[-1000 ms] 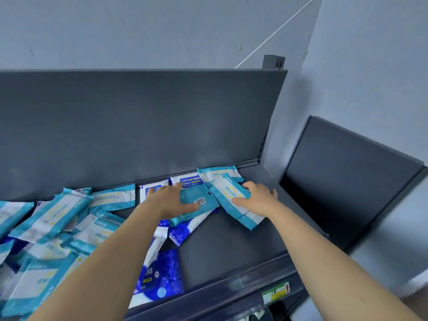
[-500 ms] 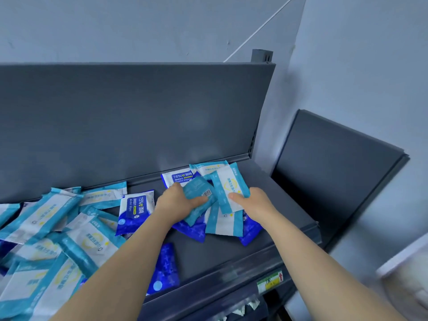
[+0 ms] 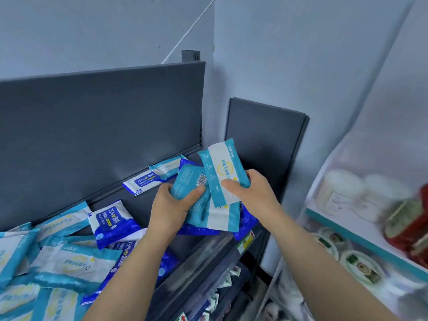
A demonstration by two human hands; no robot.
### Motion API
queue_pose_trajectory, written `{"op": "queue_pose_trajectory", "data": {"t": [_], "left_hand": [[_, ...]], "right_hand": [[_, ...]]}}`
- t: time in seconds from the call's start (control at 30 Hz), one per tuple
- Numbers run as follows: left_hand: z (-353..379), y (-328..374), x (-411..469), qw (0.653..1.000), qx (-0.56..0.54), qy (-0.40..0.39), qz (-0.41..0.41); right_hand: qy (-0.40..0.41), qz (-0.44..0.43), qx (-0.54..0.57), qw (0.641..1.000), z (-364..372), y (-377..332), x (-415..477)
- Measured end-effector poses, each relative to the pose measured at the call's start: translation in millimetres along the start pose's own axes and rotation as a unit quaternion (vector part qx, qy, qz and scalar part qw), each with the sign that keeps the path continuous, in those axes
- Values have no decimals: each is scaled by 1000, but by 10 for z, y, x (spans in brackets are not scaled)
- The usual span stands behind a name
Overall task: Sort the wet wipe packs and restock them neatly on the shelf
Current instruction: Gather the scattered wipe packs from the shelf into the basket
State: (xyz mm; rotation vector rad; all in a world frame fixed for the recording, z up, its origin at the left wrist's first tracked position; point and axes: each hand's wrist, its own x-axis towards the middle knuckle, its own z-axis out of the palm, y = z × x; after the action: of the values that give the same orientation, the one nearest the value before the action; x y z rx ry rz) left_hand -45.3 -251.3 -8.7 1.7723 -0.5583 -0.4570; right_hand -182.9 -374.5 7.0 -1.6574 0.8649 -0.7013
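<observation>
My left hand [image 3: 172, 205] grips a teal wet wipe pack [image 3: 188, 181] showing its barcode side. My right hand [image 3: 251, 193] holds another teal and white pack [image 3: 220, 169] upright beside it. Both are lifted above the dark grey shelf [image 3: 143, 205]. Under my hands sit more teal packs and dark blue packs [image 3: 245, 223] near the shelf's right end. A blue alcohol wipe pack [image 3: 144, 181] lies along the back panel, another [image 3: 113, 222] lies further left. A jumbled pile of teal packs [image 3: 46, 262] fills the shelf's left part.
A dark side panel [image 3: 266, 147] stands right of the shelf against the wall. The shelf's front rail [image 3: 208, 258] carries a price tag [image 3: 246, 239]. At right, a white shelf with a teal edge [image 3: 361, 237] holds white and red containers.
Both hands have lifted the teal packs off the shelf and raised them together. The view has swung right, bringing the white shelf with containers into sight.
</observation>
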Motion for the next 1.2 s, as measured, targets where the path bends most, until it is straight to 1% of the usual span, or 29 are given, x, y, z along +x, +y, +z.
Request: {"op": "queue_pose_trajectory", "data": {"t": [0.17, 0.33, 0.47, 0.6, 0.67, 0.77, 0.87, 0.97, 1.1, 1.2], "left_hand": [[-10, 166, -647, 993, 0, -110, 51], [158, 185, -1442, 970, -25, -229, 72], [452, 170, -2130, 934, -46, -350, 53], [796, 112, -2856, 884, -61, -462, 45], [989, 63, -3252, 860, -55, -506, 41], [1315, -29, -3879, 832, -52, -551, 31], [1640, -180, -4447, 811, -39, -583, -21], [1987, -404, -4944, 798, -22, -594, -96], [2394, -784, -5462, 804, 8, -574, -155], [2672, -1131, -5686, 811, 31, -547, -205]], "right_hand": [[142, 22, -13, 990, -224, -39, -992], [265, 62, 18, 962, -526, 30, -2109], [348, 104, 18, 932, -871, 94, -3014], [424, 135, 35, 895, -1233, 252, -3883], [456, 151, 40, 876, -1421, 380, -4300], [495, 177, 46, 849, -1729, 585, -4886], [507, 217, 57, 832, -2066, 885, -5372], [496, 258, 67, 827, -2415, 1237, -5765], [456, 298, 97, 833, -2765, 1748, -6114], [401, 329, 130, 845, -2965, 2219, -6245]]}}
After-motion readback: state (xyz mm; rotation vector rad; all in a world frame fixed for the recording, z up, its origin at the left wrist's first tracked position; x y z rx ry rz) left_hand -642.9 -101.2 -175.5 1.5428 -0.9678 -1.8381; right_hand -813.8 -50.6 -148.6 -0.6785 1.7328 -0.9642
